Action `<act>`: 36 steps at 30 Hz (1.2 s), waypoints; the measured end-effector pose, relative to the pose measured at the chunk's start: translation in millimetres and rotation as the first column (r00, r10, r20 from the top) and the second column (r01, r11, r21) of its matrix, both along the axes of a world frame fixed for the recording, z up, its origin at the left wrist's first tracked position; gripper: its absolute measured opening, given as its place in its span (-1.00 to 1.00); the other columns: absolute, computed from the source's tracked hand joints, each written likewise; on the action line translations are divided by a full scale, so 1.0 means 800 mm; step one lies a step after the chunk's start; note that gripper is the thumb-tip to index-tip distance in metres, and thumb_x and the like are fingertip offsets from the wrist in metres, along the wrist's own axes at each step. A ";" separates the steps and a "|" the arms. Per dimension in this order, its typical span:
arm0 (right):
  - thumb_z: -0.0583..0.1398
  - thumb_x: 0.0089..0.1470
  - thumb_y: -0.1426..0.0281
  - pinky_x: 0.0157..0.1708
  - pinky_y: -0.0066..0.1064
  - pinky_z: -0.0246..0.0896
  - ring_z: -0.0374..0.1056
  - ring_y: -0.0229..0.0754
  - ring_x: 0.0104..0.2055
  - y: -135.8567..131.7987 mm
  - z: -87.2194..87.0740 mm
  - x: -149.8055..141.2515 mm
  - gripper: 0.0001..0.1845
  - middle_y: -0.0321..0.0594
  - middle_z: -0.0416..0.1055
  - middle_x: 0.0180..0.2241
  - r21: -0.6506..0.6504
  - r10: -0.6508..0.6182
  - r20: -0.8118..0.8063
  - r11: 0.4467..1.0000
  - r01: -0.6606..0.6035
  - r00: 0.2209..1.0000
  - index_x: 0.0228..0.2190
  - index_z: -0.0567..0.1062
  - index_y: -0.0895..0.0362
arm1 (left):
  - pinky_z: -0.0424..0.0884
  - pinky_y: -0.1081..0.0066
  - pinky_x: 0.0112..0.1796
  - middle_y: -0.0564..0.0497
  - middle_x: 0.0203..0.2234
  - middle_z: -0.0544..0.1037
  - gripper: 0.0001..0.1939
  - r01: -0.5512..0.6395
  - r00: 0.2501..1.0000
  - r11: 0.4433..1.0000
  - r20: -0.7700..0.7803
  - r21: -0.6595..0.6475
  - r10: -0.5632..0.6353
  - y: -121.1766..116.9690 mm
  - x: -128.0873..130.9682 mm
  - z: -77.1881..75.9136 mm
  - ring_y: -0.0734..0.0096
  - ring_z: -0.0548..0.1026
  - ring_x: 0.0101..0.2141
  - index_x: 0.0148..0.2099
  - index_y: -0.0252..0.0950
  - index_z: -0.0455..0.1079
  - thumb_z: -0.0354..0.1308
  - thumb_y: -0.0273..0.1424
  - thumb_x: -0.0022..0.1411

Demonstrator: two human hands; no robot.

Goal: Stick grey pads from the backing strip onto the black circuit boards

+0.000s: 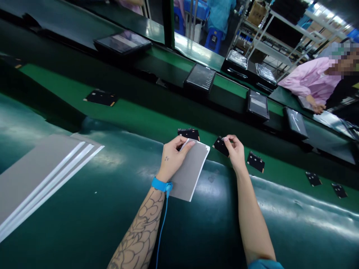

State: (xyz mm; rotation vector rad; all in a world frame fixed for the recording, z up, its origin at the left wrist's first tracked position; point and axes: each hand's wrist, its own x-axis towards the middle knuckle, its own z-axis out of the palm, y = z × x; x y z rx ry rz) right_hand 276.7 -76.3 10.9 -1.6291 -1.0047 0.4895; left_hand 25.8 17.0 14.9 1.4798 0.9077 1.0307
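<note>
My left hand (173,157) is closed on a grey rectangular sheet (190,172), thumb on top near its upper edge; a blue wrist strap (160,185) with a cord circles that wrist. Just beyond it a small black part (189,133) lies on the green belt. My right hand (235,151) pinches another small black flat part (220,145) by its right edge, held just above the bench's far edge. The two hands are a short gap apart.
A stack of grey sheets (42,175) lies on the dark bench at left. More black parts (255,161) dot the green conveyor (134,116). Black trays (200,77) line the far side. A person in pink (314,80) works at the right.
</note>
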 end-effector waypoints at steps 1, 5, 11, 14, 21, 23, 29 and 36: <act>0.30 0.29 -0.10 -0.28 -0.30 0.33 0.32 -0.16 -0.29 -0.006 -0.004 0.013 -0.52 -0.20 0.45 -0.20 -0.032 -0.020 0.045 0.999 0.021 0.999 -0.15 0.56 0.07 | 0.46 0.39 -0.30 0.01 -0.37 0.69 -0.73 -0.001 1.000 1.000 0.001 -0.002 0.001 0.001 0.000 0.001 0.32 0.58 -0.35 -0.22 -0.25 0.59 0.38 -0.14 0.37; 0.27 0.28 -0.13 0.07 -0.05 0.36 0.39 0.05 -0.01 -0.023 -0.025 0.045 -0.48 -0.04 0.47 -0.06 -0.116 -0.052 0.272 0.990 0.086 0.961 -0.23 0.62 0.09 | 0.45 0.40 -0.29 0.01 -0.36 0.70 -0.74 0.000 1.000 1.000 -0.005 -0.005 0.000 0.002 0.000 -0.001 0.34 0.58 -0.35 -0.21 -0.26 0.59 0.38 -0.15 0.36; 0.19 0.37 -0.06 0.23 0.07 0.25 0.36 0.14 0.10 -0.025 -0.041 0.050 -0.53 0.03 0.46 -0.02 -0.190 -0.005 0.425 0.977 0.095 0.905 -0.23 0.62 0.07 | 0.43 0.40 -0.30 0.02 -0.37 0.69 -0.76 -0.001 0.999 1.000 -0.038 0.016 0.001 0.002 -0.003 0.001 0.36 0.56 -0.36 -0.20 -0.26 0.61 0.37 -0.17 0.36; 0.18 0.38 -0.01 0.23 0.07 0.24 0.37 0.15 0.09 -0.026 -0.041 0.054 -0.57 0.04 0.45 -0.02 -0.202 0.004 0.443 0.975 0.095 0.897 -0.22 0.62 0.07 | 0.41 0.39 -0.31 0.03 -0.38 0.68 -0.75 -0.005 0.999 1.000 -0.039 0.021 0.006 0.002 -0.004 0.003 0.37 0.54 -0.38 -0.22 -0.25 0.59 0.37 -0.16 0.35; 0.26 0.27 0.07 0.17 0.08 0.26 0.34 0.13 0.03 -0.029 -0.050 0.065 -0.71 0.00 0.43 -0.07 -0.190 -0.043 0.473 0.970 0.149 0.880 -0.26 0.53 0.04 | 0.35 0.41 -0.35 0.04 -0.41 0.64 -0.73 0.000 0.999 1.000 -0.042 0.029 0.001 0.004 -0.005 -0.004 0.40 0.49 -0.39 -0.23 -0.25 0.58 0.38 -0.14 0.36; 0.30 0.20 0.09 0.10 0.00 0.31 0.35 0.05 -0.05 -0.029 -0.050 0.066 -0.70 -0.06 0.42 -0.11 -0.141 -0.106 0.431 0.973 0.183 0.896 -0.22 0.46 0.04 | 0.35 0.41 -0.35 0.05 -0.42 0.62 -0.72 0.003 0.999 1.000 -0.037 0.027 -0.002 0.004 -0.004 -0.005 0.40 0.48 -0.40 -0.24 -0.25 0.57 0.38 -0.14 0.36; 0.21 0.35 0.12 -0.18 -0.23 0.35 0.39 -0.06 -0.14 -0.019 -0.017 0.027 -0.73 -0.14 0.45 -0.14 0.100 -0.361 0.191 0.932 0.347 0.913 -0.11 0.44 0.05 | 0.40 0.41 -0.33 0.05 -0.42 0.64 -0.73 0.021 0.999 0.999 -0.035 0.024 -0.020 0.002 -0.001 -0.001 0.39 0.51 -0.40 -0.24 -0.26 0.57 0.37 -0.15 0.37; 0.27 0.41 0.24 -0.13 -0.19 0.38 0.46 -0.07 -0.12 0.004 0.026 -0.078 -0.86 -0.17 0.52 -0.15 0.139 0.093 0.307 0.980 -0.141 0.947 -0.13 0.62 0.00 | 0.44 0.40 -0.29 0.02 -0.38 0.66 -0.74 0.057 0.998 0.997 -0.028 0.047 -0.055 -0.002 0.002 0.000 0.35 0.57 -0.35 -0.25 -0.26 0.57 0.37 -0.17 0.39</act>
